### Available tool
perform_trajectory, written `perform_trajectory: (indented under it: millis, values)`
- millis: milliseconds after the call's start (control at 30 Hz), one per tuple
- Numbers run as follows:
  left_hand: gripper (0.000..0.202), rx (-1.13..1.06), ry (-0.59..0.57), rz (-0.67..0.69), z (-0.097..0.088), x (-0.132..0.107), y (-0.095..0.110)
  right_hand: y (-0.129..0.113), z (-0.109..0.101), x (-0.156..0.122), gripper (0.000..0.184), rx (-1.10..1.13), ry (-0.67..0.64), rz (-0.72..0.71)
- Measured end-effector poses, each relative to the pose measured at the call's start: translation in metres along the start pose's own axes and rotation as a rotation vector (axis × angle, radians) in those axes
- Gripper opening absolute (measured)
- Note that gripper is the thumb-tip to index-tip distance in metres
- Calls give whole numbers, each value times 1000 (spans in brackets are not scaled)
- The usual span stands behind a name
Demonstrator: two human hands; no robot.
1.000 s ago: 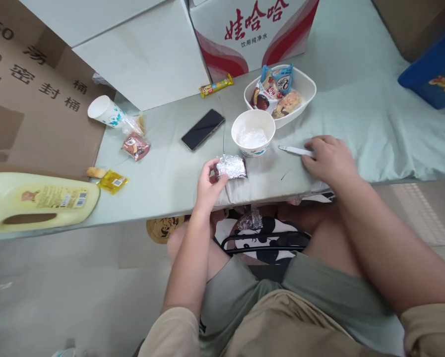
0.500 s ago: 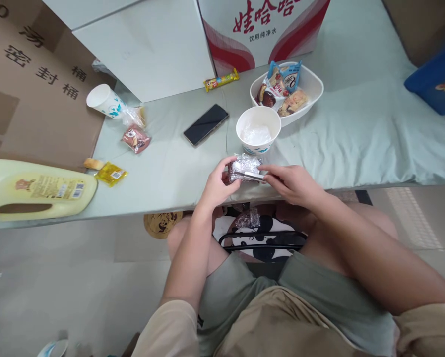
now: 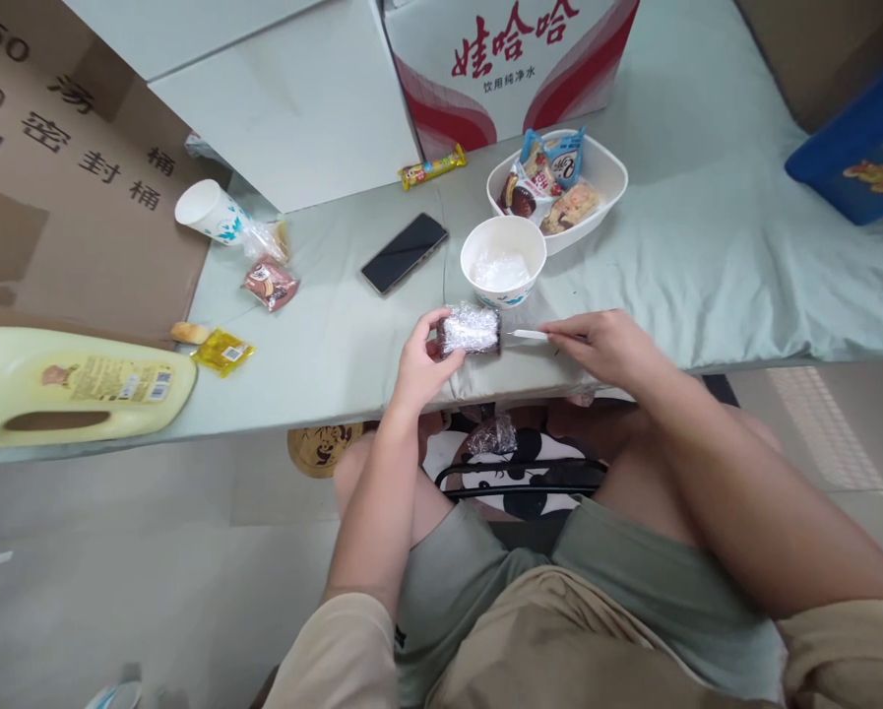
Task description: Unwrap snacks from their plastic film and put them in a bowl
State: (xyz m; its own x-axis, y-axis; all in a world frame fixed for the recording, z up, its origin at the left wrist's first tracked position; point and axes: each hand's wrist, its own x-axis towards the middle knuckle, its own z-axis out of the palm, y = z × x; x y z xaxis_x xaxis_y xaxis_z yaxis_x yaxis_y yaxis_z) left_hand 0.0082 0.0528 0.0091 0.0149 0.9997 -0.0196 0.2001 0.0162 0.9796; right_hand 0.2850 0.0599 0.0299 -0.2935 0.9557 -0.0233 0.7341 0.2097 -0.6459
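In my left hand (image 3: 427,362) is a small dark brown block wrapped in clear plastic film (image 3: 472,329), gripped between thumb and fingers at its left side. My right hand (image 3: 601,343) pinches a slim white tool with a thin tip (image 3: 530,335), which looks like a small craft knife. The tip points left at the block, with a small gap between them. Just behind the block stands a white paper bowl (image 3: 503,244) with crumpled clear film inside.
A white basin (image 3: 609,197) holds several packaged snacks. Left of the bowl lie a phone (image 3: 406,253) and a yellow snack stick (image 3: 432,167). A tipped paper cup (image 3: 206,209), a brown snack packet (image 3: 271,284), a yellow sachet (image 3: 223,352) and a pale yellow jug (image 3: 79,386) are further left.
My right hand has drawn the white tool off the wrapped block and away to the right. The block has shifted slightly left relative to the bowl, still in my left hand.
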Motion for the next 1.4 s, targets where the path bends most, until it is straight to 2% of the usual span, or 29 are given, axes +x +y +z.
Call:
perform_trajectory:
  millis: [133, 233, 300, 400, 467, 567, 633, 767, 867, 967, 1033, 1100, 1233, 1300, 1400]
  values:
    - [62, 178, 63, 64, -9, 1, -3, 17, -18, -3, 33, -71, 101, 176]
    - [66, 350, 132, 137, -10, 0, -2, 20, -18, -1, 36, -179, 186, 264]
    - [54, 372, 108, 151, -6, 1, -1, 18, -12, 1, 34, -236, 229, 213]
    - [18, 322, 98, 127, 4, 2, 1, 8, 0, 3, 30, -179, 247, 30]
    - [8, 245, 126, 108, 10, 2, 2, -3, 9, 3, 29, -80, 183, -80]
    - [16, 50, 150, 67, 18, 0, 1, -20, 23, 2, 34, 39, 63, -183]
    - [23, -64, 181, 28, 22, -1, 2, -28, 31, 2, 40, 76, 20, -202]
    - [32, -406, 297, -132, 24, -1, 8, -36, 43, 3, 46, 113, -12, -189]
    - [28, -680, 266, -337, 21, 2, 13, -36, 47, 3, 49, 154, -13, -190]
    - [19, -787, 233, -443, 18, 3, 14, -35, 48, 1, 52, 183, 37, -195]
    - [18, -821, 247, -440, 17, 3, 13, -35, 48, 1, 46, 184, 81, -229]
    - [22, -831, 258, -415, 17, 2, 12, -34, 49, 2, 31, 171, 91, -280]
    - [51, -749, 278, -265, 14, 1, 12, -33, 50, 4, 15, 135, 26, -297]
    - [64, -648, 271, -185, 12, 1, 13, -33, 51, 5, 20, 131, 16, -263]
    - [64, -533, 226, -145, 11, 0, 14, -31, 51, 5, 48, 153, 63, -227]
